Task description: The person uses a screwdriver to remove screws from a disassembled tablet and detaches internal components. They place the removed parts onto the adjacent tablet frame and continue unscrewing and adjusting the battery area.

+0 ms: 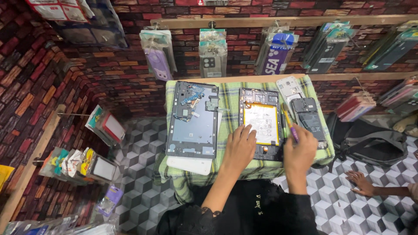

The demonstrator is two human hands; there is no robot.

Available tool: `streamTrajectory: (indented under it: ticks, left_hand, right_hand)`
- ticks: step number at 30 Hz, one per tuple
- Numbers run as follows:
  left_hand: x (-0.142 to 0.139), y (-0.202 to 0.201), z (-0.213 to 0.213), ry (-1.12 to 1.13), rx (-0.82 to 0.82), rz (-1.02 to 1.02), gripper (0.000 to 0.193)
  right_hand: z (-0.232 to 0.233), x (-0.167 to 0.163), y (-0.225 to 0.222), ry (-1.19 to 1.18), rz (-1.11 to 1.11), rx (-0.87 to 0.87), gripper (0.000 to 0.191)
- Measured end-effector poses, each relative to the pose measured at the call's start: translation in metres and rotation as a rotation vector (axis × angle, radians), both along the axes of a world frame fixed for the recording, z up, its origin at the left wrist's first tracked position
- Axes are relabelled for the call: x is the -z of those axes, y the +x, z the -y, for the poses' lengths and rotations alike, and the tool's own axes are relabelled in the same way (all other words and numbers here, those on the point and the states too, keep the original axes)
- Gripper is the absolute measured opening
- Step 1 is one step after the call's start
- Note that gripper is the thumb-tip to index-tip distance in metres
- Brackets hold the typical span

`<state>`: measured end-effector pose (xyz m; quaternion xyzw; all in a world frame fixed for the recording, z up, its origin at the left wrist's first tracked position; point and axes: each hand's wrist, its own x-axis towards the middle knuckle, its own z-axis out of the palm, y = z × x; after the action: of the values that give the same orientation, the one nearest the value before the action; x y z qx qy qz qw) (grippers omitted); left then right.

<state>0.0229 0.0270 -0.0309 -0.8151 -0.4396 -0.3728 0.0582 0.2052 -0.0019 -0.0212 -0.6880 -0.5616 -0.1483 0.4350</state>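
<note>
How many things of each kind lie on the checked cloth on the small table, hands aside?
Opened tablet body with pale battery: 1
Tablet back cover, inner side up: 1
White slab under that cover: 1
Opened phones: 2
Slim tools, one in the right hand: 2
Total: 7

Small wooden table (244,78) draped in a green checked cloth (230,98).
On the cloth: grey tablet back cover (193,126), opened tablet with white battery (261,124), two opened phones (300,104).
</note>
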Motion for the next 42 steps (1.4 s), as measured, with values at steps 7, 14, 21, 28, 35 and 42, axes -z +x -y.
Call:
streamTrajectory:
  ticks: [7, 14, 21, 28, 35, 42]
  left_hand:
    - [0.003, 0.002, 0.000, -0.005, 0.002, 0.007, 0.029]
    - [0.001, 0.001, 0.001, -0.013, 0.002, 0.011, 0.029]
    - [-0.033, -0.012, 0.022, 0.004, 0.120, 0.306, 0.021]
    - [-0.094, -0.112, 0.021, 0.064, -0.251, 0.340, 0.032]
    - [-0.115, -0.168, -0.048, -0.160, -0.421, 0.074, 0.050]
    - [-0.080, -0.167, -0.078, -0.073, -0.402, 0.065, 0.034]
  right_hand:
    - [0.015, -0.009, 0.018, -0.231, 0.044, 0.111, 0.033]
    - [0.005, -0.010, 0.025, -0.208, 0.085, 0.118, 0.020]
    - [0.009, -0.022, 0.010, 0.031, 0.006, -0.040, 0.019]
    - [0.014, -0.028, -0.005, -0.071, -0.281, -0.118, 0.025]
    - [0.012, -0.025, -0.015, -0.114, -0.334, -0.179, 0.030]
    - [0.019, -0.035, -0.027, -0.217, -0.417, -0.174, 0.037]
